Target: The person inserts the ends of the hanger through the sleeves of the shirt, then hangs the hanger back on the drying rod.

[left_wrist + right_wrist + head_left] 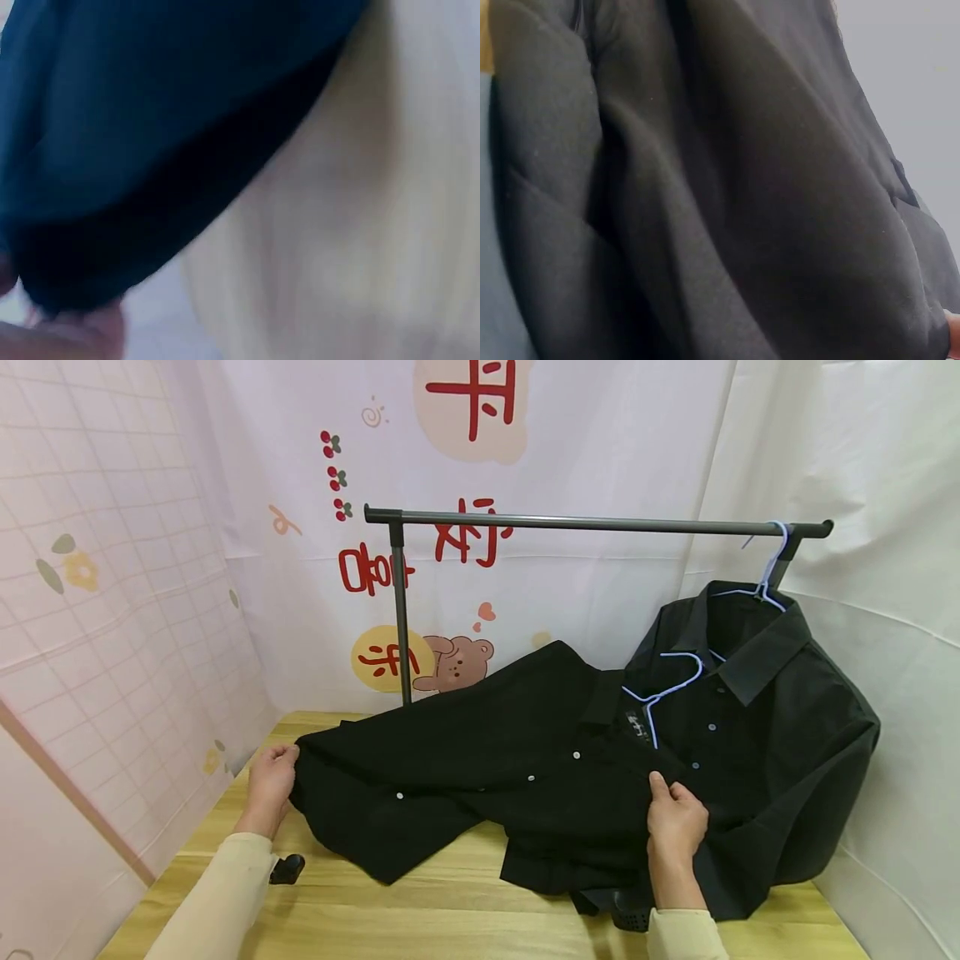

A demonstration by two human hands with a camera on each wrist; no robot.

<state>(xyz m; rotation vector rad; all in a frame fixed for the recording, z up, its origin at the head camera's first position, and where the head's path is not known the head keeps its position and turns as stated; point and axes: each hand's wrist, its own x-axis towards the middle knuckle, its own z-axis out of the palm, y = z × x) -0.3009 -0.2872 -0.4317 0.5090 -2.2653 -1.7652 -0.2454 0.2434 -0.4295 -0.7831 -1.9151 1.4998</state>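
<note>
A black button-up shirt (465,735) stretches sideways between both hands over the table. My left hand (270,772) pinches its lower edge at the left end; in the left wrist view the fingertips (82,330) hold the dark cloth's corner. At the other end my right hand (677,818) grips the shirt near the shoulder, thumb on top. A light-blue hanger (654,697) sticks out of the collar, its lower part hidden inside the shirt. Dark folds (705,195) fill most of the right wrist view.
A second black shirt (810,727) hangs at the right on another blue hanger (776,552), from the grey rack bar (562,521). It overlaps the held shirt in the head view. Below lies a wooden table (450,918); printed curtains (600,427) stand behind.
</note>
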